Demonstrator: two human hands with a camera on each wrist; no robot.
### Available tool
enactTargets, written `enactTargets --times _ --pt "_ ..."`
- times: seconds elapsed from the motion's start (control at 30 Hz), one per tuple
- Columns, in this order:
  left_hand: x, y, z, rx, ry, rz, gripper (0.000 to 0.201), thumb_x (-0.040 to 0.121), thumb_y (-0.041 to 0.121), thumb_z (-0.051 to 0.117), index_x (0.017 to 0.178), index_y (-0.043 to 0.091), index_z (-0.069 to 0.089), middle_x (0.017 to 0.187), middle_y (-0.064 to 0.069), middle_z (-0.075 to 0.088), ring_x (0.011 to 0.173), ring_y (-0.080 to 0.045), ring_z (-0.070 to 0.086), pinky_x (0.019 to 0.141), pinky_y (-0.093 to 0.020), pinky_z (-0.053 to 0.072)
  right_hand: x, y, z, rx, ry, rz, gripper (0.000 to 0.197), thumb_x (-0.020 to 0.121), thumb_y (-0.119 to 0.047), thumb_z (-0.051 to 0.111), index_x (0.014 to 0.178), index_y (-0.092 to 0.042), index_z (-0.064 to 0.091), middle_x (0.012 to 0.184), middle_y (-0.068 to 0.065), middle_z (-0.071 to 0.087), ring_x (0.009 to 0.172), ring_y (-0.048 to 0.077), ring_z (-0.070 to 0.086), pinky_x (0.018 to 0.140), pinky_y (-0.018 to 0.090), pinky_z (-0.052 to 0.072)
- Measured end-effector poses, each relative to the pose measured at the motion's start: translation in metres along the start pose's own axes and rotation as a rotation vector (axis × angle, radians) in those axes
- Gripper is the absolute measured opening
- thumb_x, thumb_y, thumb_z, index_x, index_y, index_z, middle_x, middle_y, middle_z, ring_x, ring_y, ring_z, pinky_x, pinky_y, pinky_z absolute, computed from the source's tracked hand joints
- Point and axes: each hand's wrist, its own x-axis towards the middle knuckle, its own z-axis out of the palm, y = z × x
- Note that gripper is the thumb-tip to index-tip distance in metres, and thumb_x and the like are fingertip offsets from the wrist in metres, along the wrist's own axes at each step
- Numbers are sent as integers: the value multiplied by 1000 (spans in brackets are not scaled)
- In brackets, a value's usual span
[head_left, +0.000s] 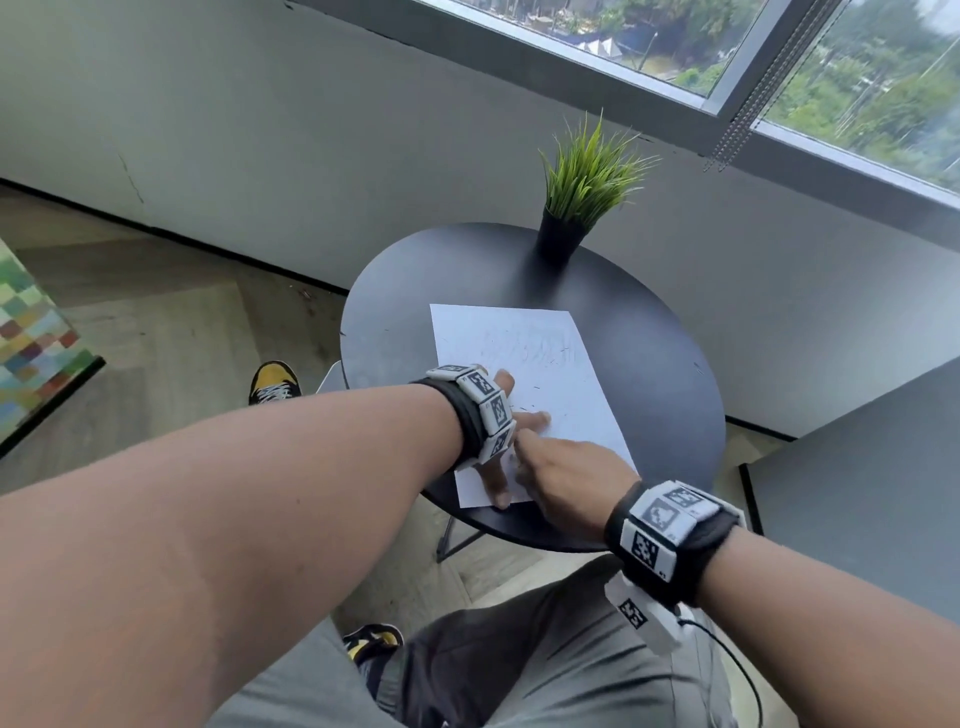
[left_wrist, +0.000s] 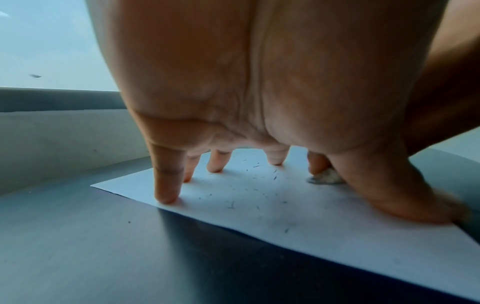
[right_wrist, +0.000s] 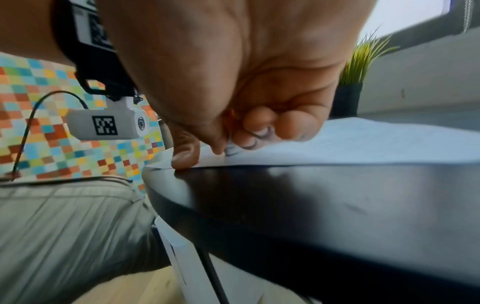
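A white sheet of paper (head_left: 545, 374) lies on a small round black table (head_left: 415, 291), strewn with short dark crumbs and faint marks. My left hand (head_left: 519, 415) is spread over its near left part. Its straight fingers (left_wrist: 166, 185) press the paper (left_wrist: 337, 236) flat. My right hand (head_left: 524, 447) reaches in from the right beside the left thumb, its fingers curled. They pinch a small grey-white lump (left_wrist: 326, 178), like an eraser, against the sheet. In the right wrist view the curled fingertips (right_wrist: 249, 139) touch the paper (right_wrist: 363, 144) near its front edge.
A potted grass plant (head_left: 582, 182) stands at the table's far side, below a window. A dark grey block (head_left: 857, 493) rises close on the right. A checkered panel (head_left: 31, 338) lies on the floor at left. My knees and yellow-black shoes (head_left: 272, 382) sit beside the table.
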Motion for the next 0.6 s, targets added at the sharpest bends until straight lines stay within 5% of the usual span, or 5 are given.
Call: enactTargets --times 0.17,0.33,0.5,0.6 --pt "1 1 5 23 18 -21 126 50 91 70 148 65 -4 150 -11 16 134 -46 27 98 -68 40 13 45 -15 43 65 338 20 101 -37 30 98 -18 32 108 16 63 80 34 49 75 43 45" --pt "2 1 2 29 5 -21 127 49 91 71 147 64 -4 151 -13 15 135 -47 25 99 -69 40 -12 4 6 12 -13 -69 12 98 -29 40 106 -21 40 103 4 63 91 33 59 73 40 46" --pt "1 2 2 63 6 -20 126 53 90 69 149 63 -8 151 -12 15 132 -46 29 100 -66 41 0 48 -8 62 97 303 20 101 -39 32 94 -20 32 101 12 63 80 35 52 70 41 42" --pt "0 -2 1 79 -8 -6 127 52 89 70 147 65 -10 160 -8 7 138 -43 26 102 -67 39 -16 10 3 51 83 51 13 100 -34 34 95 -22 32 94 5 60 79 34 54 66 39 42"
